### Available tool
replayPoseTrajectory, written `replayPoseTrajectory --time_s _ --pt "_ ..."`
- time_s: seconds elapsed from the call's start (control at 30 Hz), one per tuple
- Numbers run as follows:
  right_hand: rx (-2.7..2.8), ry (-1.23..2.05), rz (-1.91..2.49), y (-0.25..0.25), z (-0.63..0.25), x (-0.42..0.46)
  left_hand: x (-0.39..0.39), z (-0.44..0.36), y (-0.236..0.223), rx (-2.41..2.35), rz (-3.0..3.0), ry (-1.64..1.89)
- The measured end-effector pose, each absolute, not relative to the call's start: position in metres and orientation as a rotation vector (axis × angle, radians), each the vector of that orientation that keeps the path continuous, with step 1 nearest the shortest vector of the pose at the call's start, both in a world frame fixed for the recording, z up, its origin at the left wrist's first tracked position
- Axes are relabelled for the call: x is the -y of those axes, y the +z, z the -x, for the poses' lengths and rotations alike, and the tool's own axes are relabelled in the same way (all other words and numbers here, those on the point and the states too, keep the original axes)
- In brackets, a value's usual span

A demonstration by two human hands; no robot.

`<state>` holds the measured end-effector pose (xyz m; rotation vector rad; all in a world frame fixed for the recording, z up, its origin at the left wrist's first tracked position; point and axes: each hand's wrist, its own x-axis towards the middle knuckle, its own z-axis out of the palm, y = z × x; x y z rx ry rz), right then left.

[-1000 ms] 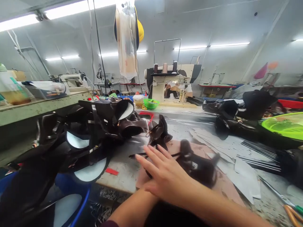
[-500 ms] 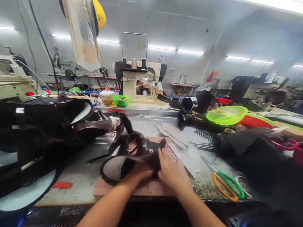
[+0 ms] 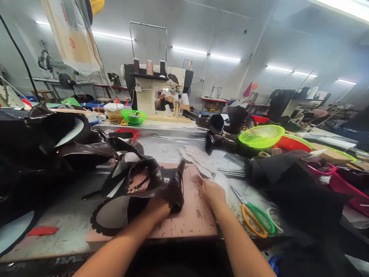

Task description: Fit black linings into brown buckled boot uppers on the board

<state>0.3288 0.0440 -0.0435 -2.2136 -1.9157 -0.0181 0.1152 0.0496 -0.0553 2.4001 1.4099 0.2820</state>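
Observation:
My left hand [image 3: 160,207] reaches inside a dark brown leather boot upper [image 3: 175,189], so its fingers are hidden. The upper lies on a pink board [image 3: 198,225], its sole-end opening showing a pale lining with a black ruffled edge at the left. Straps and a small gold buckle hang about it. My right hand [image 3: 215,195] is at the board's right edge, fingers curled and closed beside thin whitish sheet pieces [image 3: 197,156]. Whatever its fingertips may hold is too small to make out. Scissors [image 3: 253,219] with orange and green handles lie to its right.
More dark uppers [image 3: 86,154] are heaped at the left. Black material [image 3: 291,192] covers the right side, near a lime-green basket [image 3: 261,136] and a pink basket [image 3: 343,184]. Beyond the table stand a sewing machine [image 3: 147,96] and a person behind it.
My right hand has left the boot upper and moved right to the board's edge. My left hand stays in the upper. The view has shifted somewhat to the right.

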Motion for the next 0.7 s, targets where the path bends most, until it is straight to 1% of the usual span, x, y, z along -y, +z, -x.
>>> replayPoseTrajectory --time_s 0.07,0.1,0.17,0.23,0.27,0.3,0.37,0.4,0.43,0.47,0.53,0.57,0.6,0.63,0.7 --pt "1.862 -0.119 2.149 -0.036 -0.328 -0.025 -0.036 -0.108 -0.046 -1.423 -2.382 0.232" --pt "1.843 -0.191 2.031 -0.033 -0.329 -0.013 -0.026 -0.105 -0.042 -1.403 -2.346 0.251" --pt "1.915 -0.31 1.62 -0.029 -0.33 0.013 -0.003 -0.101 -0.035 -1.232 -2.142 0.402" --pt "2.06 -0.386 1.16 -0.032 -0.327 0.037 0.018 -0.103 -0.033 -0.949 -1.697 0.556" --pt "2.117 -0.409 0.998 -0.037 -0.324 0.047 0.027 -0.105 -0.033 -0.831 -1.44 0.601" --pt "2.141 -0.424 0.903 -0.043 -0.32 0.055 0.034 -0.109 -0.034 -0.759 -1.2 0.63" --pt "2.044 -0.39 0.891 -0.059 -0.312 0.068 0.043 -0.115 -0.037 -0.751 -0.861 0.729" --pt "1.939 -0.296 0.959 -0.068 -0.309 0.073 0.046 -0.118 -0.037 -0.774 -0.771 0.797" --pt "1.819 -0.135 1.031 -0.077 -0.307 0.076 0.048 -0.119 -0.038 -0.785 -0.719 0.853" --pt "1.693 0.096 1.094 -0.084 -0.306 0.079 0.049 -0.12 -0.039 -0.782 -0.69 0.879" --pt "1.479 0.607 1.159 -0.094 -0.306 0.083 0.052 -0.121 -0.042 -0.747 -0.672 0.808" --pt "1.409 0.815 1.162 -0.096 -0.308 0.083 0.054 -0.122 -0.044 -0.73 -0.676 0.731" --pt "1.369 0.957 1.161 -0.096 -0.309 0.082 0.055 -0.123 -0.047 -0.727 -0.688 0.659" --pt "1.357 1.019 1.184 -0.095 -0.309 0.081 0.056 -0.125 -0.051 -0.743 -0.707 0.603" --pt "1.464 0.968 1.319 -0.088 -0.308 0.077 0.058 -0.129 -0.056 -0.828 -0.785 0.552"
